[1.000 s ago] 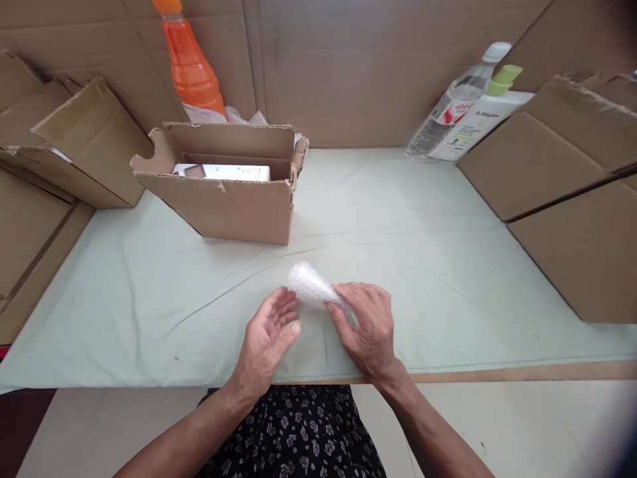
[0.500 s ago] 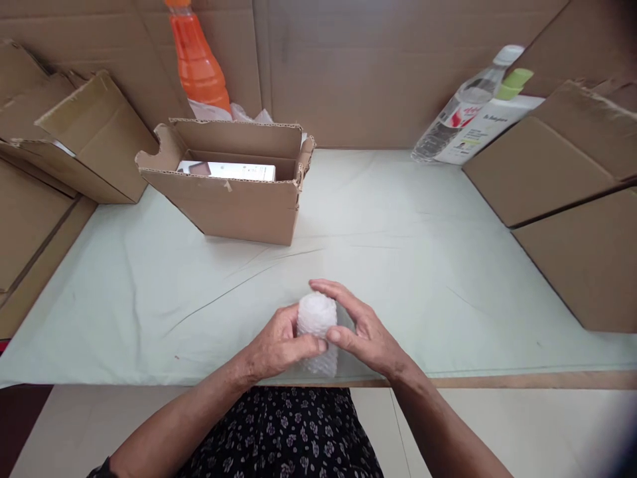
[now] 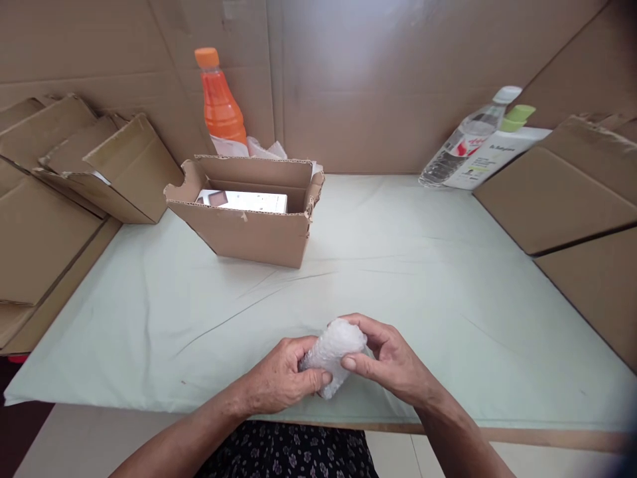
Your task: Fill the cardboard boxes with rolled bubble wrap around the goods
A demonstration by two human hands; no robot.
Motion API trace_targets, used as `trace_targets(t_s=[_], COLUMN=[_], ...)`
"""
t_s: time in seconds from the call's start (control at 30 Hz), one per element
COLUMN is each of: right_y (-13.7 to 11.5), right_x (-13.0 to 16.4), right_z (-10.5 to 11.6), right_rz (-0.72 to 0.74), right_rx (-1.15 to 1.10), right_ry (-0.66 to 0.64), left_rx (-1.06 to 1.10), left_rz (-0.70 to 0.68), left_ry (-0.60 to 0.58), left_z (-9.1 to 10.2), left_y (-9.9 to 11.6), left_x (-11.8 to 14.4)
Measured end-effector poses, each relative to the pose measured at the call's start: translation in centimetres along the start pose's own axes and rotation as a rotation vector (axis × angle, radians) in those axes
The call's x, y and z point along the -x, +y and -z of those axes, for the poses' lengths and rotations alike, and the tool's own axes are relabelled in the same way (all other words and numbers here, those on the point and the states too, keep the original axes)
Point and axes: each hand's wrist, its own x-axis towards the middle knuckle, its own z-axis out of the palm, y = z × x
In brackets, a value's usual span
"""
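Both hands hold a roll-shaped bundle of bubble wrap [image 3: 334, 352] close to the table's front edge. My left hand [image 3: 283, 378] grips its lower left end, thumb across the near side. At the upper right end, my right hand [image 3: 393, 362] curls round it, with the thumb on the front and the fingers behind. The bundle tilts up to the right. Whatever may be inside the wrap is hidden.
An open cardboard box [image 3: 249, 236] holding a white printed box [image 3: 259, 202] stands back left, an orange bottle [image 3: 221, 109] behind it. More cardboard boxes flank both sides. A clear bottle [image 3: 462, 143] and a white tube [image 3: 490, 159] lean at back right.
The bubble-wrap bundle has gone from nearly upright to leaning right, with both hands still on it. The camera view has tilted upward, so the scene sits lower in the picture.
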Motion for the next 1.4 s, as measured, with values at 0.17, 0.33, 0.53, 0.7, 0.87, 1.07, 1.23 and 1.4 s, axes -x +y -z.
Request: trace_targets(t_s=[0.17, 0.33, 0.53, 0.7, 0.87, 1.07, 1.23, 1.4], right_y=[0.0, -2.5, -10.0, -13.1, -15.0, -17.6, -17.8, -17.6], right_x=[0.0, -1.1, -6.4, -14.1, -17.1, -20.3, -22.6, -23.4], right_z=[0.4, 1.8, 5.3, 4.4, 2.6, 1.5, 0.1, 1.7], right_rz=[0.014, 0.063, 0.433, 0.655, 0.226, -0.142, -0.223, -0.194], right_rx=[0.098, 0.267, 0.204, 0.873, 1.389, 1.603, 1.777, 1.597], right_ry=[-0.026, -0.039, 0.597, 0.703, 0.345, 0.132, -0.103, -0.271], left_rx=[-0.197, -0.291, -0.733, -1.224, -1.336, -1.307, -1.329, -1.348], left_rz=[0.014, -0.062, -0.830, -1.031, -1.001, -1.012, -0.990, -0.991], left_ry=[-0.032, -0.037, 0.573, 1.060, 1.023, 1.040, 1.038, 1.026], left_z=[1.0, 2.3, 7.0, 11.5, 12.8, 12.4, 12.4, 12.5], left_y=[0.3, 1.5, 6.3, 8.9, 8.4, 8.1, 8.1, 8.0], left_x=[-0.1, 0.0, 0.9, -1.0, -1.9, -1.5, -1.3, -1.0])
